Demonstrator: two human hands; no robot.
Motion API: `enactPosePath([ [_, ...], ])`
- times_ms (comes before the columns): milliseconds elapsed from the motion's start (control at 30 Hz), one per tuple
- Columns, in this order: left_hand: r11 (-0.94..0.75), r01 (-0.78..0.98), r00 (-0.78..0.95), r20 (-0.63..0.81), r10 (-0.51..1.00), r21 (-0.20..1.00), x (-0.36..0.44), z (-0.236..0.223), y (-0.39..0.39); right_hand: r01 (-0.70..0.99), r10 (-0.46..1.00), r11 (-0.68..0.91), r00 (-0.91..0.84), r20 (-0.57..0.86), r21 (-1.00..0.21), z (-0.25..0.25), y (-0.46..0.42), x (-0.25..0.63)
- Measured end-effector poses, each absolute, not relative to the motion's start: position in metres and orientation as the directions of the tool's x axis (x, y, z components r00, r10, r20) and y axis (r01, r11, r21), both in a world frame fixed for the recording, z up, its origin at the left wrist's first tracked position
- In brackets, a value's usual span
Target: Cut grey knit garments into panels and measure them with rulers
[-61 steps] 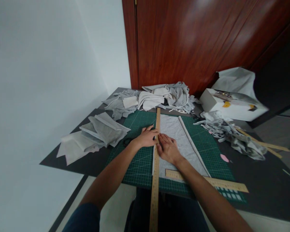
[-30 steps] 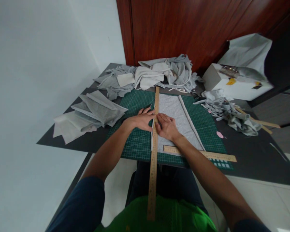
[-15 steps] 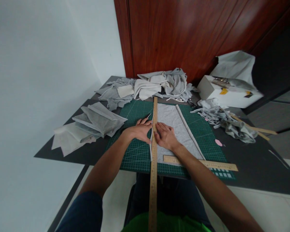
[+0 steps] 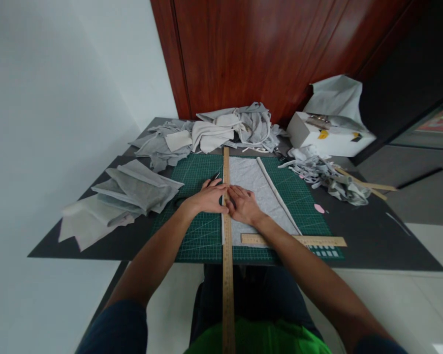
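A long wooden ruler (image 4: 227,275) lies lengthwise over a light grey cloth (image 4: 245,169) on the green cutting mat (image 4: 192,241). Its near end sticks out past the table edge toward my body. My left hand (image 4: 205,199) reaches the ruler from the left, thumb and fingers spread, fingertips at its edge. My right hand (image 4: 244,205) lies flat across the cloth, fingers stretched out onto the ruler. A dark pointed tool (image 4: 216,175) shows beyond my left fingers; the hand covers much of it. A shorter wooden ruler (image 4: 317,241) crosses the cloth's near edge beneath my right forearm.
Folded grey cloth pieces (image 4: 140,187) lie on the left of the dark table (image 4: 369,241). Cloth scraps (image 4: 214,132) are heaped at the back. To the right are a white box (image 4: 328,135), thin scraps (image 4: 310,162), wooden strips (image 4: 380,187) and a pink piece (image 4: 319,208).
The view has shifted, moving the scene leftward in the picture. My left thumb, apart from the ruler half a second ago, now reaches its edge. My right hand stays on the ruler.
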State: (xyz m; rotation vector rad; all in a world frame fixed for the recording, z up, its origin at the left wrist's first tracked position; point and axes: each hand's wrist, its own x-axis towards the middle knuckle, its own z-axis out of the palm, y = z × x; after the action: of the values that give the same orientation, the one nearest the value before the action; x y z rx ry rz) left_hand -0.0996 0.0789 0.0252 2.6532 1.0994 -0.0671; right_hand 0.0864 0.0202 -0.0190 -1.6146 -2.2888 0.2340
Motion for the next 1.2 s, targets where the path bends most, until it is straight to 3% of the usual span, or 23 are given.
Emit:
enactPosePath([
  [200,-0.645,0.729,0.681,-0.143,0.718,0.229,-0.098,0.026,0.081,0.839,0.93,0.366,-0.344,0.128,-0.403,-0.008,0.03,0.095],
  [367,-0.64,0.732,0.677,-0.144,0.722,0.234,-0.099,0.025,0.084,0.816,0.911,0.378,-0.244,0.333,-0.438,0.0,0.035,0.139],
  [433,-0.644,0.731,0.678,-0.141,0.721,0.226,-0.099,0.026,0.084,0.858,0.917,0.292,-0.125,0.379,-0.422,0.002,0.032,0.17],
  [600,-0.648,0.73,0.676,-0.091,0.731,0.218,-0.097,0.027,0.084,0.946,0.928,-0.124,0.217,0.302,-0.301,0.003,0.007,0.25],
  [833,-0.649,0.735,0.666,-0.028,0.746,0.198,-0.095,0.023,0.088,0.837,0.819,-0.526,0.547,0.172,-0.155,-0.004,-0.029,0.296],
  [967,-0.641,0.741,0.656,-0.012,0.754,0.2,-0.096,0.021,0.09,0.76,0.76,-0.629,0.645,0.073,-0.162,-0.003,-0.035,0.289],
  [1200,-0.636,0.743,0.649,0.006,0.76,0.208,-0.097,0.015,0.091,0.759,0.764,-0.613,0.64,0.083,-0.217,-0.007,-0.037,0.291],
])
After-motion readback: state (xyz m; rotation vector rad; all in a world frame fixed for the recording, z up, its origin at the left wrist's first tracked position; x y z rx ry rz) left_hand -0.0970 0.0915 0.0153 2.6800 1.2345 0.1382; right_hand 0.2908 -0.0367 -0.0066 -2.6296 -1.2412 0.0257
